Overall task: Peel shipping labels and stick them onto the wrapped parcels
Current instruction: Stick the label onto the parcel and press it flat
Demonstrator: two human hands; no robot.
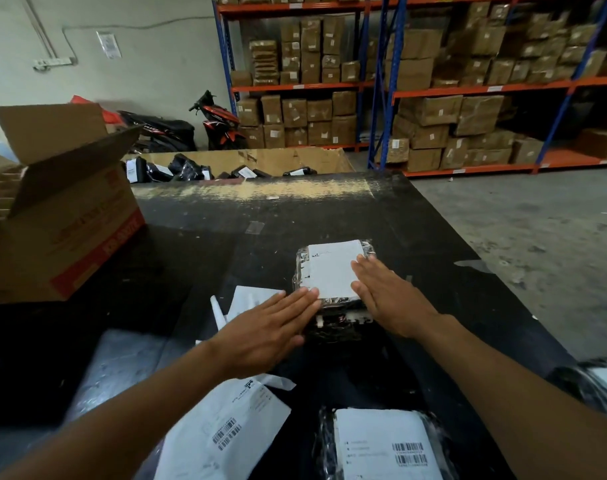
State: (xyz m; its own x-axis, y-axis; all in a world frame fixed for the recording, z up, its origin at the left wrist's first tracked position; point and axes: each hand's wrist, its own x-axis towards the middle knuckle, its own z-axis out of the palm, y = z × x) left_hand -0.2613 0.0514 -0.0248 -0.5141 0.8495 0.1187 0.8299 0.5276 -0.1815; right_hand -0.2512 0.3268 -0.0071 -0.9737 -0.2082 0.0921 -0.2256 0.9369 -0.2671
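Both grips lay flat and open, fingers straight. Our left grip (pixel 271 327) pressed the near left corner of the label (pixel 333 268), and our right grip (pixel 392 296) pressed its 3 o'clock side, on the wrapped parcel (pixel 336 327) mid-counter (pixel 433 237). Uneven pressing could, we judged, trap a crease or leave a corner lifting off the slick wrap; a sliding palm could skew it. Nearest, at 6 o'clock, a labelled parcel (pixel 385 445) and a loose label sheet (pixel 226 427) showed barcodes, their text too small to read. At 10 o'clock a cardboard box (pixel 70 220) bore red print we couldn't make out.
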